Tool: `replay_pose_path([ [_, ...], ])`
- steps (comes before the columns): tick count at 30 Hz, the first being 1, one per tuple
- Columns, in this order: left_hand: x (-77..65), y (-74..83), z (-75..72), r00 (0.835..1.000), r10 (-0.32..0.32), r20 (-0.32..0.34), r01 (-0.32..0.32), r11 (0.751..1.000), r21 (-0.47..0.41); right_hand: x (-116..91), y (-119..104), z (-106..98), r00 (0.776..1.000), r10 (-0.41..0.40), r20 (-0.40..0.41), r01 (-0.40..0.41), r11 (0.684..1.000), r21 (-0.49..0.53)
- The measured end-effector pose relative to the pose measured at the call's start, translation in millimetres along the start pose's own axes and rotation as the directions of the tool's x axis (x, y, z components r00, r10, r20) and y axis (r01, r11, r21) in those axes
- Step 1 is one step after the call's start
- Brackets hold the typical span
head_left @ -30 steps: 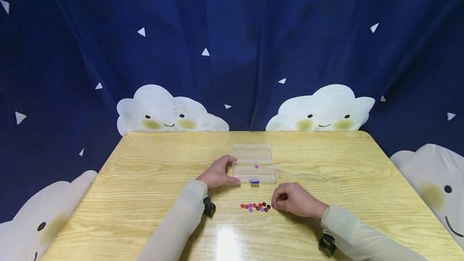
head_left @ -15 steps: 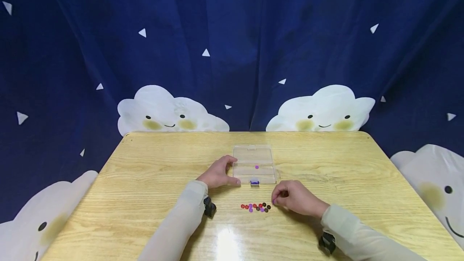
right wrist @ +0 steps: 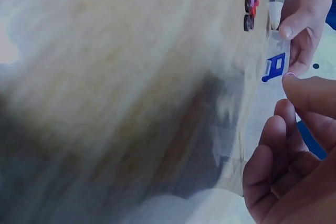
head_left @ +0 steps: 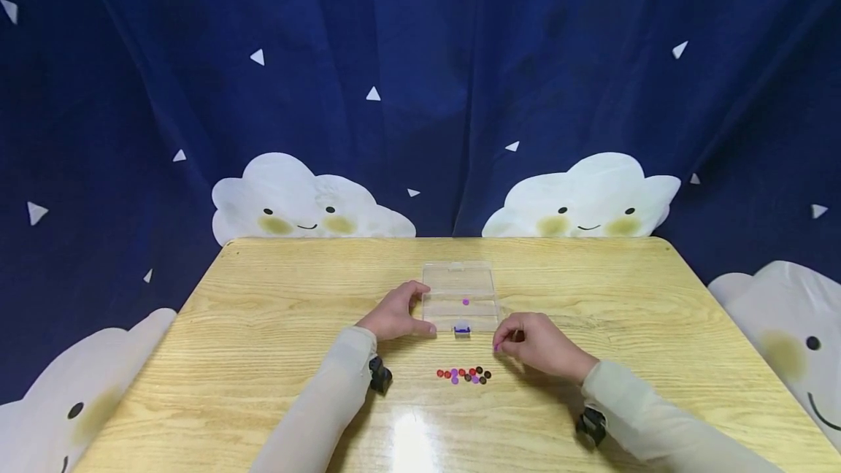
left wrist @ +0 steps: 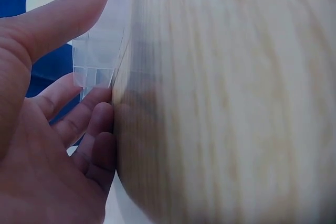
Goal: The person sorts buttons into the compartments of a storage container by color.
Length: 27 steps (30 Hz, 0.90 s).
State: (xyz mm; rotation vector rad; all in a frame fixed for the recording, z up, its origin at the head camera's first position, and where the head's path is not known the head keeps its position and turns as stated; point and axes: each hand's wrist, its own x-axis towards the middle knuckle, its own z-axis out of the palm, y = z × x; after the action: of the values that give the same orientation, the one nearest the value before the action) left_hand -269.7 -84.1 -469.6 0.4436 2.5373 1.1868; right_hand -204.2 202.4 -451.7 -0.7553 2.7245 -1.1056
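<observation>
A clear plastic box (head_left: 460,323) lies with its lid (head_left: 456,277) folded back on the wooden table. My left hand (head_left: 396,311) holds its left side, thumb by the front corner and fingers toward the hinge; the left wrist view shows those fingers against the clear wall. One small purple button (head_left: 466,302) sits inside the box. Between thumb and forefinger, my right hand (head_left: 535,341) pinches another purple button (head_left: 496,347), just off the box's front right corner. Mostly hidden by the fingertips, it shows as a thin purple rim in the right wrist view.
Several red, purple and dark buttons (head_left: 468,377) lie in a loose row on the table (head_left: 296,298), in front of the box. A blue latch (head_left: 462,331) sticks out at the box's front edge. A dark blue curtain (head_left: 420,93) with cloud shapes hangs behind.
My right hand has lifted the purple button away from the right end of the row and carried it forward toward the box. The left hand and the box have stayed put.
</observation>
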Motion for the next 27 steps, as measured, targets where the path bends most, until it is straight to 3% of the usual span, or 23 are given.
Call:
replay_pose_path([
  [12, -3.2, -0.2, 0.8, 0.999, 0.030, -0.017, -0.030, 1.000, 0.008, 14, -4, -16, 0.997, 0.033, -0.076, -0.037, 0.998, -0.048],
  [27, -2.5, 1.0, -1.1, 1.000, 0.020, -0.007, -0.020, 1.000, 0.013, 34, -3, -25, 0.990, 0.049, -0.134, -0.063, 0.992, -0.105],
])
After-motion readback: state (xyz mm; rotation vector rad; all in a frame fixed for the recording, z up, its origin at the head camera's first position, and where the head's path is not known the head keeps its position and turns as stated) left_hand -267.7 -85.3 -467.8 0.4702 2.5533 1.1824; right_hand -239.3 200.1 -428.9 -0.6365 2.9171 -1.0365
